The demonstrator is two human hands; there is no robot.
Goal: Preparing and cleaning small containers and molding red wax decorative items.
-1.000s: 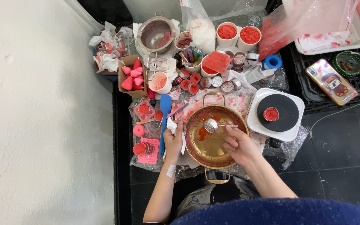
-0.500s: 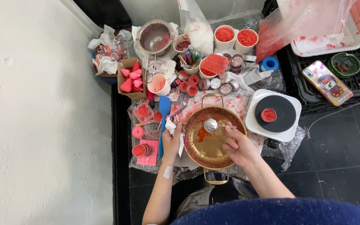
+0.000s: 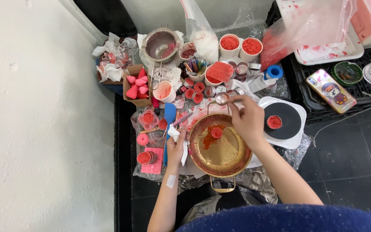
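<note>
Now, left hand (image 3: 176, 148) gripping white tissue (image 3: 181, 141) beside brass pan (image 3: 220, 146), right hand (image 3: 247, 120) pinching small spoon (image 3: 222, 99).

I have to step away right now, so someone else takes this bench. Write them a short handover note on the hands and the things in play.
Left hand: pressed to the left rim of the round brass pan, crumpled white tissue beside it.
Right hand: above the pan's far rim, pinching a small silver spoon.
In the pan: a small round red-filled pot and orange-red smears.
On the black-topped white scale: another small red pot.
Behind the pan: a cluster of small red-filled pots and two white cups of red powder.
</note>
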